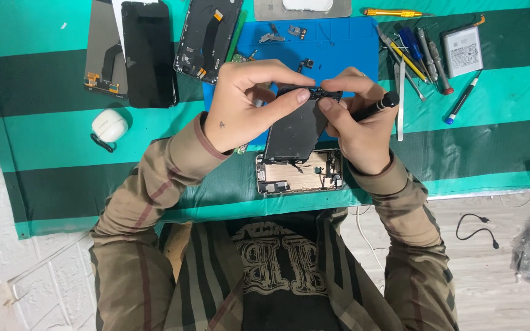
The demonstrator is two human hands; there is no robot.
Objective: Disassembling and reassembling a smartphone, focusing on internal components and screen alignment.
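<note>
Above the opened phone body (299, 175) that lay near the front edge of the green striped cloth (62, 141), both hands held a dark phone panel (295, 129) lifted at a tilt, its lower edge close over the body and its upper edge raised toward the blue work mat (338, 43). The left hand (246, 104) was closed on the panel's upper edge, thumb underneath and forefinger curled over the top. The right hand (357, 129) pinched the same edge from the other side with thumb and fingertips, so the panel's top rim sat squarely between the two grips and the rest of it hung below them. That right hand also kept a black-handled tool (378, 105) tucked against the palm, its end pointing out to the right. Small loose parts (280, 34) lay on the mat beyond the hands. Farther left lay a black screen (147, 52) and a white earbud case (110, 125); to the right, a row of screwdrivers (415, 55) and a flat battery (462, 51).
</note>
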